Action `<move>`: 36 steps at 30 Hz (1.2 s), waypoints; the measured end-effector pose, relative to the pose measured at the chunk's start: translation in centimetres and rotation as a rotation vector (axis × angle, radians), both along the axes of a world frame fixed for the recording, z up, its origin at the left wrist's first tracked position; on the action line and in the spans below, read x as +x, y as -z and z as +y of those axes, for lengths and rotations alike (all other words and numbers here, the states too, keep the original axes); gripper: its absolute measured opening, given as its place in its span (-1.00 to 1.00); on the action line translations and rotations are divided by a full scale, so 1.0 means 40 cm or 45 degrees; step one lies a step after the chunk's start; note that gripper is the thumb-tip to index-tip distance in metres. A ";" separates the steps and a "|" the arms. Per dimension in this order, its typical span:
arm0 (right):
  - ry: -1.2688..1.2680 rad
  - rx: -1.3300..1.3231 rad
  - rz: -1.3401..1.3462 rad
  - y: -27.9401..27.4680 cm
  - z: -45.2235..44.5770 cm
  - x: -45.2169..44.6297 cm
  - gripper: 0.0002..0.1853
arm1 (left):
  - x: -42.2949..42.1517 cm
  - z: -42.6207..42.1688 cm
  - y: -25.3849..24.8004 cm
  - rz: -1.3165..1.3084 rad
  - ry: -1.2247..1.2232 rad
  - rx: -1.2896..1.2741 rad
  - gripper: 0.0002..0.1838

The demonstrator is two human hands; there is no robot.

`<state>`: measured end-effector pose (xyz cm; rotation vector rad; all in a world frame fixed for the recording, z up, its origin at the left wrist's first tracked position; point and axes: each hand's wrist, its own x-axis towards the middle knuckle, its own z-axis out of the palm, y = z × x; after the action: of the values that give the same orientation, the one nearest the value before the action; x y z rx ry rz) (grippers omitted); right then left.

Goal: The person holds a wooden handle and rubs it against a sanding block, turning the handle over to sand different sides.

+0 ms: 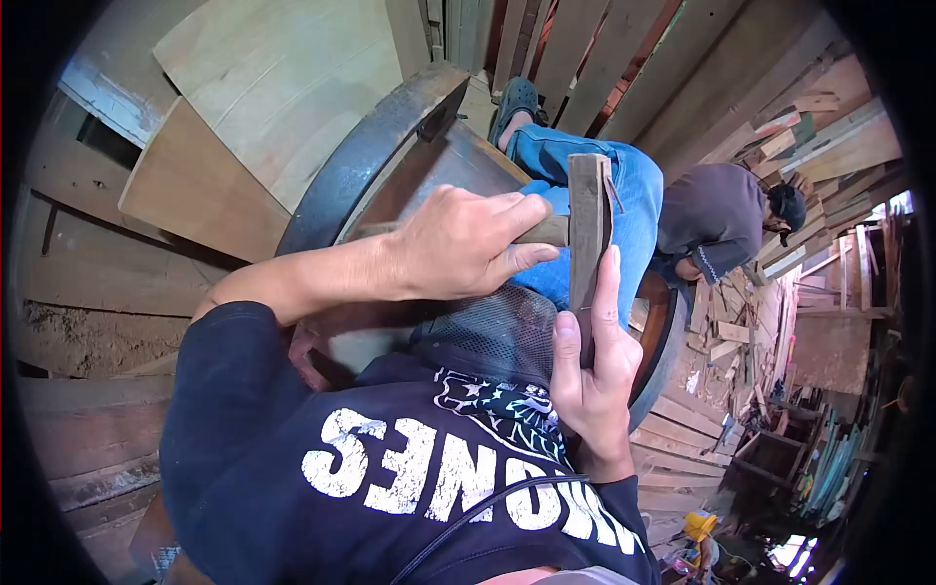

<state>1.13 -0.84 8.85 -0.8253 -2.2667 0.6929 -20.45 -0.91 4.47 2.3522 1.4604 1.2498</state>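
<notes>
My left hand (473, 239) is wrapped round a round wooden stick (548, 232) like a tool handle; its far end past my wrist is blurred. The near end of the stick meets the side of a long, narrow wooden block (588, 210); whether the two are joined I cannot tell. A thin dark splinter or strip (614, 195) stands off the block's right edge. My right hand (600, 375) grips the block's lower end between thumb and fingers, index finger stretched along it. Both hands are over my lap, above blue jeans (634, 224).
A dark curved wooden rim (366, 156) lies left of my legs, with another curved part (668, 341) at the right. Pale boards (283, 88) lean beyond it. Another person (712, 210) in a dark shirt bends over at the right, near scattered wood offcuts (726, 336).
</notes>
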 end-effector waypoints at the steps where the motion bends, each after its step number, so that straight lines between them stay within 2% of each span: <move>1: -0.007 0.035 -0.016 0.002 0.009 -0.001 -0.36 | 0.005 -0.002 0.000 -0.005 -0.002 -0.011 -0.64; 6: -0.018 0.094 -0.044 0.010 0.005 -0.003 -0.34 | -0.014 0.017 -0.003 0.035 -0.076 0.125 -0.63; 11: -0.008 0.051 -0.023 0.008 0.015 -0.011 -0.34 | 0.004 0.009 0.008 0.008 -0.039 0.113 -0.64; 13: -0.037 0.168 0.036 0.021 0.018 -0.020 -0.33 | 0.002 0.010 0.013 -0.083 -0.025 0.144 -0.63; 14: -0.002 0.054 -0.032 0.008 0.004 -0.016 -0.33 | 0.002 0.008 0.019 -0.083 -0.022 0.143 -0.63; 18: -0.038 0.014 0.028 0.006 0.015 -0.016 -0.32 | 0.002 0.006 0.025 -0.213 0.064 0.019 -0.62; 20: 0.028 -0.266 0.020 -0.010 0.006 -0.016 -0.37 | -0.002 0.003 0.023 -0.255 0.096 -0.064 -0.61; 23: 0.017 -0.274 0.062 -0.001 0.009 -0.019 -0.36 | -0.011 0.005 0.022 -0.302 0.183 -0.046 -0.62; 25: 0.008 -0.272 0.062 0.003 0.012 -0.018 -0.36 | -0.019 0.004 0.025 -0.294 0.217 -0.200 -0.63; 27: 0.002 -0.273 0.064 0.002 0.011 -0.016 -0.36 | -0.019 0.004 0.025 -0.297 0.211 -0.198 -0.65; 33: -0.042 -0.069 -0.045 0.006 0.007 -0.010 -0.36 | -0.016 0.011 0.015 -0.329 0.147 -0.168 -0.72; 36: -0.010 -0.073 -0.024 0.003 0.012 -0.021 -0.37 | 0.001 -0.004 0.021 -0.177 0.168 -0.208 -0.69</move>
<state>0.28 -0.38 8.71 -0.8541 -2.2771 0.7595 -20.41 -1.07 3.62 2.1711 1.2900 1.1868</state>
